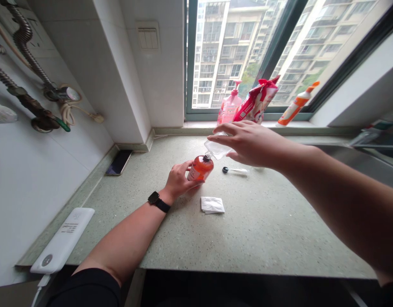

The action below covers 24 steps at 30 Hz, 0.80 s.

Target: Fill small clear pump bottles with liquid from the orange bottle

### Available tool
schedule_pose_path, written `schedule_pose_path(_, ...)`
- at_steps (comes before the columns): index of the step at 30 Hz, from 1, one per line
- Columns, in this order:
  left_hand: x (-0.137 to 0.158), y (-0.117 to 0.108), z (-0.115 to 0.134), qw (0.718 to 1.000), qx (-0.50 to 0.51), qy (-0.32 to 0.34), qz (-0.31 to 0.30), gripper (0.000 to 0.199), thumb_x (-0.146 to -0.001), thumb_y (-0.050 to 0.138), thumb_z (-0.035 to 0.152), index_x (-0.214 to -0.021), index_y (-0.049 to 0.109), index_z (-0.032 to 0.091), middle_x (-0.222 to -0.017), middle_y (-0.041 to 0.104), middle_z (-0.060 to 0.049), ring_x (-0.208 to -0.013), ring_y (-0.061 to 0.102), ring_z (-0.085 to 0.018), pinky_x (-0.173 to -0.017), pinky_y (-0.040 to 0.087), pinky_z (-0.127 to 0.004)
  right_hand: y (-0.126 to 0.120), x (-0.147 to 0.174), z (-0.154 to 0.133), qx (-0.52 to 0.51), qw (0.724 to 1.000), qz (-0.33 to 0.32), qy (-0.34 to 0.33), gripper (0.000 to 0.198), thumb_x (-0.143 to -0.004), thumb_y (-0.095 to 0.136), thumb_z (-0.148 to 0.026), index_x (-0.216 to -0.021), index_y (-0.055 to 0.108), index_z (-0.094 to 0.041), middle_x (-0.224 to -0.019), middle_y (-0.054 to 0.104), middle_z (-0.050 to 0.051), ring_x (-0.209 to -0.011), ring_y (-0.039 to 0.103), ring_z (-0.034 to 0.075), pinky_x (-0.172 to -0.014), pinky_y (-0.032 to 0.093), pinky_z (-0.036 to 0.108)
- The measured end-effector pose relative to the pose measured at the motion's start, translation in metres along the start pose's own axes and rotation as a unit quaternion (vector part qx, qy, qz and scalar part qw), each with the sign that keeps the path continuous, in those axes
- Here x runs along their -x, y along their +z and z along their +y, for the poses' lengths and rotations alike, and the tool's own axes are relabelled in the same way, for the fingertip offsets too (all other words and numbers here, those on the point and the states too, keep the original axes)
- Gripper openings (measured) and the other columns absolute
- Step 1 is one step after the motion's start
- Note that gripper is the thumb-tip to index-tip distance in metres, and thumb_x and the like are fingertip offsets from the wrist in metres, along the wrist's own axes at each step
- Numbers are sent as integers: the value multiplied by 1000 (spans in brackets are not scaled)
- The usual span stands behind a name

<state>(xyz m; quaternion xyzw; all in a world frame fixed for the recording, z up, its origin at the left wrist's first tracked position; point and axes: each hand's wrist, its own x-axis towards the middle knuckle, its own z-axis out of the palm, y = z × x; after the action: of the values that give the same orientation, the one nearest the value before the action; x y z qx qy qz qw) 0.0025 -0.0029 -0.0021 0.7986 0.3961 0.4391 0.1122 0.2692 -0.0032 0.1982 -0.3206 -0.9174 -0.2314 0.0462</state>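
My left hand (180,181) is wrapped round an orange bottle (202,169) with a black neck, which stands on the speckled green counter (263,230). Above it, my right hand (244,143) grips a clear, whitish container (218,147). That container is tilted, its narrow mouth down at the orange bottle's neck; whether liquid flows between them I cannot tell. To the right of the bottle lies a pump top (234,170) with a black collar and a pale tube. A folded white tissue (213,205) rests on the counter nearer to me.
A pink pump bottle (228,106), a red and white pouch (257,100) and an orange and white bottle (295,106) stand on the windowsill. A phone (118,163) and a white power bank (63,241) lie at the left. Valves and hoses (44,115) are on the left wall. A sink (350,157) is at the right.
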Motion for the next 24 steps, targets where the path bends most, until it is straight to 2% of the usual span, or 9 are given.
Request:
schedule_pose_path(14, -1, -1, 0, 1000, 17, -7, -8, 74, -84, 89, 64, -140, 64, 23, -125, 81, -13, -102, 82, -31, -100, 60, -52, -6, -9, -7, 2, 1000, -4, -14, 61, -95, 65, -15, -154, 61, -31, -147, 66, 11, -118, 67, 28, -100, 53, 41)
schedule_pose_path(24, -1, -1, 1, 1000, 20, -5, -10, 73, -85, 88, 64, -140, 63, 23, -123, 82, -12, -100, 82, -31, -100, 60, -52, -9, -15, -8, 8, 1000, -11, -14, 58, -96, 63, -12, -151, 63, -31, -144, 66, 11, -112, 68, 27, -97, 53, 41)
